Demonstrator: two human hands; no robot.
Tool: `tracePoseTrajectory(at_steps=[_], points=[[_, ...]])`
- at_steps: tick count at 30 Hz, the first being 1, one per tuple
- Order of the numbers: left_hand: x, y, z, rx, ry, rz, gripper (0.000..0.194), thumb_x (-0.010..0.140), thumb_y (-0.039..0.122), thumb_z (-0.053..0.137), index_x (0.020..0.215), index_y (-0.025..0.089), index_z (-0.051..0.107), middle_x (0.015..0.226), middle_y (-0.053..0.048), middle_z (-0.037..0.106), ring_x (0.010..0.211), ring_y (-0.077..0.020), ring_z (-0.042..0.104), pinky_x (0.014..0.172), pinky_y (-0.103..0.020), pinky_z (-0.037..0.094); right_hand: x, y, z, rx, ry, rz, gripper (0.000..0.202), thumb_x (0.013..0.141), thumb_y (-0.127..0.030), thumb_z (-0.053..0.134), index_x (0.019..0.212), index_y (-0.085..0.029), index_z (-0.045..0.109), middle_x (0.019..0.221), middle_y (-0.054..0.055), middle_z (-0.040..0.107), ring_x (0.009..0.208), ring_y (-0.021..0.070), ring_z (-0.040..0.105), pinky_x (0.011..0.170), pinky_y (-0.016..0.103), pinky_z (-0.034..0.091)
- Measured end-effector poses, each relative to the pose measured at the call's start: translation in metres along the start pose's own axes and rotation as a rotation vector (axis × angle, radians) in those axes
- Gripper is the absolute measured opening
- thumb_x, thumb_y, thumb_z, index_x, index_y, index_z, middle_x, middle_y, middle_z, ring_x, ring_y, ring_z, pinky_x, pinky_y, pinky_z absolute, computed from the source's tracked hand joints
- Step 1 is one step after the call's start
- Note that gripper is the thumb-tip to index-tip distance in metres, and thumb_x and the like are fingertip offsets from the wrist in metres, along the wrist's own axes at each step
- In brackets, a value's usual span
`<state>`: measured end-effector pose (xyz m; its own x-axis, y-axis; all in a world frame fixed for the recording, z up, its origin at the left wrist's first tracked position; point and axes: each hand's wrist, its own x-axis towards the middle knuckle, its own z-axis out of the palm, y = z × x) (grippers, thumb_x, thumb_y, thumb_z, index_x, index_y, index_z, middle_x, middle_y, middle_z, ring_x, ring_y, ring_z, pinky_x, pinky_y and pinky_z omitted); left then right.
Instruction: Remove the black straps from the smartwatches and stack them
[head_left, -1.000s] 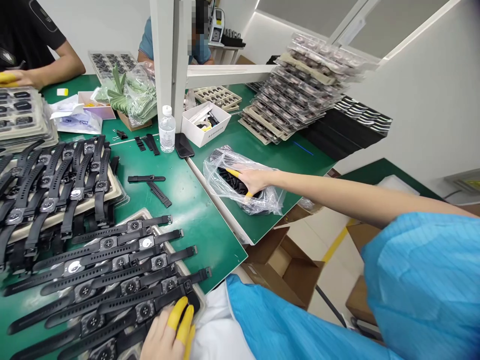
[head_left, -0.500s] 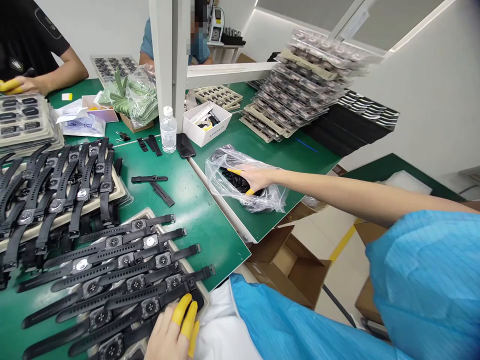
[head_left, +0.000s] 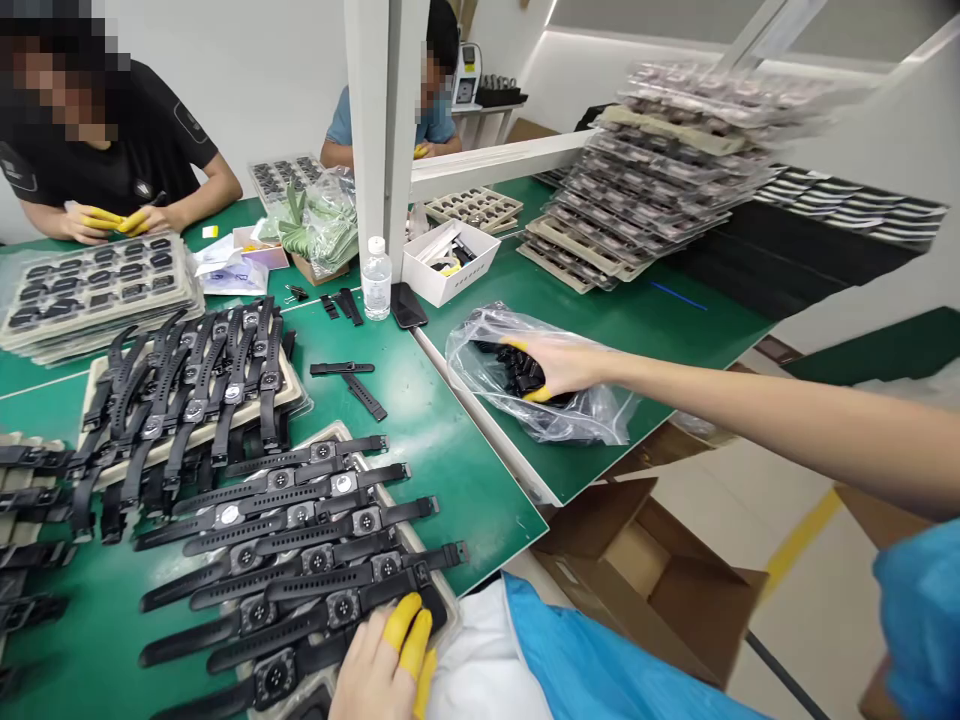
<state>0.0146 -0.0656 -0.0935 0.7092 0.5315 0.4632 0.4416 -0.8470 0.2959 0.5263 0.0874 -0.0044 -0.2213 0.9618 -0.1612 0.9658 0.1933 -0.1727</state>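
Observation:
My right hand, in yellow finger cots, reaches into a clear plastic bag. Its thumb and fingers close on a bunch of black watch straps inside. Down at the bottom, my left hand, also in yellow finger cots, has its fingers bent together over a dark smartwatch at the tray's right edge; part of the grip is hidden. Beside that hand, the tray bears several smartwatches with black straps, most showing their sensor backs.
More strapped watches fill a stacked tray at left. Loose straps, a bottle, a phone and a white box lie beyond. Tall tray stacks stand at back. Two co-workers sit across; a carton is below.
The view has swung left, so things appear farther right and more of a co-worker shows. My right hand stays in the bag among the straps; my left hand stays on the smartwatch.

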Motion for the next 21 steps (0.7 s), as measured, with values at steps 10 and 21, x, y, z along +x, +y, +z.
tracePoseTrajectory(at_steps=[10,21], points=[[0.012,-0.002,-0.012,-0.021,-0.036,0.036,0.028,0.103,0.019,0.054,0.126,0.013,0.068,0.118,-0.015,0.075,0.101,-0.022,0.071,0.081,-0.032,0.062,0.017,-0.052,-0.028,0.085,0.086,-0.106,0.128,0.07,-0.061,0.084,0.17,-0.023,0.014,0.163,0.017,0.041,0.145,0.0467,0.042,0.121,0.058,0.035],[0.013,0.001,-0.016,-0.073,-0.081,-0.04,0.03,0.102,0.016,0.053,0.13,0.012,0.064,0.125,-0.016,0.073,0.114,-0.0248,0.069,0.093,-0.039,0.062,0.142,-0.135,0.002,0.003,0.175,-0.287,0.132,0.067,-0.068,0.082,0.166,-0.014,0.014,0.144,0.025,0.048,0.127,0.0491,0.047,0.107,0.062,0.037]])
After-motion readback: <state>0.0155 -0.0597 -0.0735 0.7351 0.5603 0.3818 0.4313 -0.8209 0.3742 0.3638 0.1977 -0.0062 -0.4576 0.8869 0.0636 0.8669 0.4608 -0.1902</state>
